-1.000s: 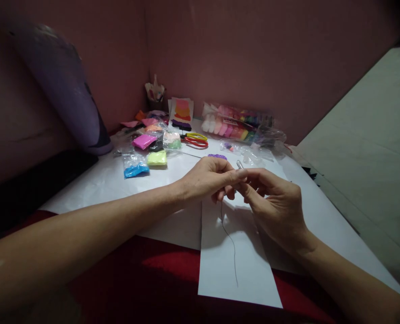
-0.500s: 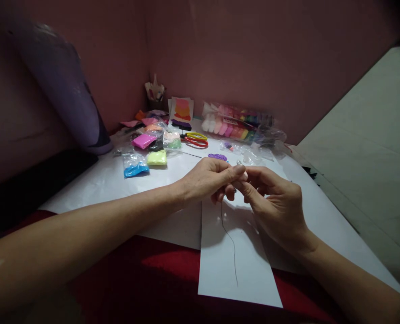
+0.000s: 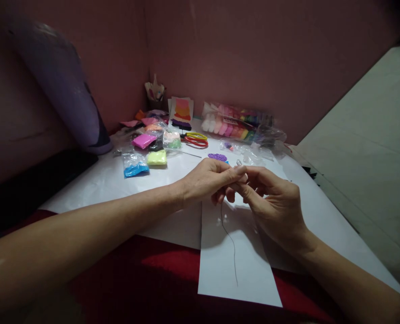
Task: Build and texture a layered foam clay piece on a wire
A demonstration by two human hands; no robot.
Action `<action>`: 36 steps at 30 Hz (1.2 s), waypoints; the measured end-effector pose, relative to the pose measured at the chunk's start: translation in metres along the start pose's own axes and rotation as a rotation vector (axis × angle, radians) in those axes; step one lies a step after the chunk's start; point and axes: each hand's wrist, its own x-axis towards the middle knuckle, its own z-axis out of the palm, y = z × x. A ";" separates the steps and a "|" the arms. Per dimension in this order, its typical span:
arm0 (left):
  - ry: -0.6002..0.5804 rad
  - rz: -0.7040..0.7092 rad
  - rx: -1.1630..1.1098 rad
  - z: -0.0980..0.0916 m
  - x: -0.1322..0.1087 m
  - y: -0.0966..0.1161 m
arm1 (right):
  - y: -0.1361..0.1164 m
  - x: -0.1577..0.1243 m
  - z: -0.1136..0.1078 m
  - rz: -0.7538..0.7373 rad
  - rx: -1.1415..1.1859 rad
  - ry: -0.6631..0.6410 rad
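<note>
Both hands meet above the white paper [image 3: 233,265] in the middle of the view. My left hand [image 3: 208,180] pinches a thin dark thread [image 3: 231,243] that hangs from its fingers and trails down onto the paper. My right hand [image 3: 274,202] is closed in a pinch against the left fingertips. A small silvery tip [image 3: 239,163] shows just above the pinch; what it belongs to is too small to name. A small purple piece [image 3: 217,157] lies on the table just behind the hands.
Bags of coloured clay [image 3: 145,141] lie at the back left, red and yellow scissors [image 3: 195,139] behind the hands, and a clear pack of many-coloured clay sticks [image 3: 236,123] along the wall. A purple cushion [image 3: 65,90] leans at the left. A cup of tools [image 3: 155,94] stands in the corner.
The pinched fingertips have shifted slightly; the silvery tip sits a little lower in the fingers. The thread and arms have hardly moved.
</note>
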 end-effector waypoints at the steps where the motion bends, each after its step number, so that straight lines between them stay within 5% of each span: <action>1: -0.003 -0.003 -0.003 0.000 0.000 0.000 | 0.000 0.000 0.000 0.007 0.006 -0.011; 36: -0.004 -0.013 0.059 -0.001 0.001 -0.004 | 0.002 0.001 0.002 0.030 0.124 -0.124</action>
